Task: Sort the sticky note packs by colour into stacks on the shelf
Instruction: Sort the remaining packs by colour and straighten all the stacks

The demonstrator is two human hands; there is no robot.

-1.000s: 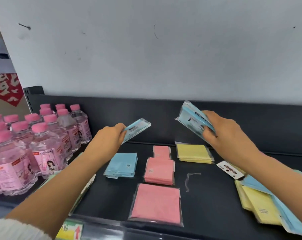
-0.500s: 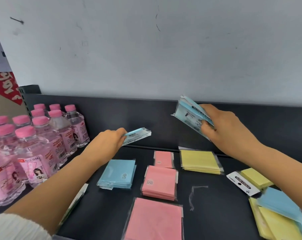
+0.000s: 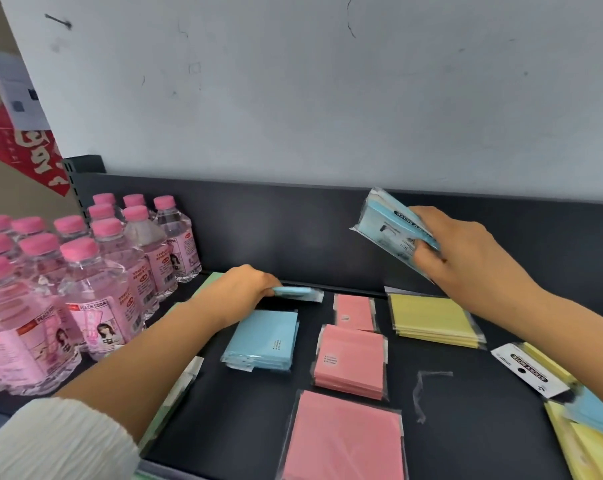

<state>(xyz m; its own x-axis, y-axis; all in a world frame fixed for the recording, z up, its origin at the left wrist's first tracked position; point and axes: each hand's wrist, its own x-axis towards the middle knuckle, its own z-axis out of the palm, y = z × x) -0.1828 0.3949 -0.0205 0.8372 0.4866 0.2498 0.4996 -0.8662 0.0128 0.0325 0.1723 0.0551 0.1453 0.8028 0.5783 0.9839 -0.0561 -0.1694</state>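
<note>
Three pink piles (image 3: 350, 358), blue pile (image 3: 262, 341), yellow pile (image 3: 431, 320) on shelf (image 3: 483, 427).
Left grip (image 3: 239, 289) pinches one pack (image 3: 298, 293); right grip (image 3: 466, 258) clutches bundle (image 3: 383, 230), count unclear.

Peach soda bottles (image 3: 95, 289) crowd left end of shelf (image 3: 466, 427), rearmost against back panel (image 3: 275, 230). Right of bottles: left stack (image 3: 263, 337); left hand (image 3: 239, 289) holds single pack (image 3: 296, 292) low, just behind it. Centre column, back to front: small pack (image 3: 353, 311), middle stack (image 3: 350, 362), large pack (image 3: 345, 441). Right of small pack: rear stack (image 3: 431, 320). Above it, before back panel, right hand (image 3: 466, 254) holds pack bundle (image 3: 390, 230). Far right edge: loose pile (image 3: 584, 441), carded pack (image 3: 532, 368) just behind.
</note>
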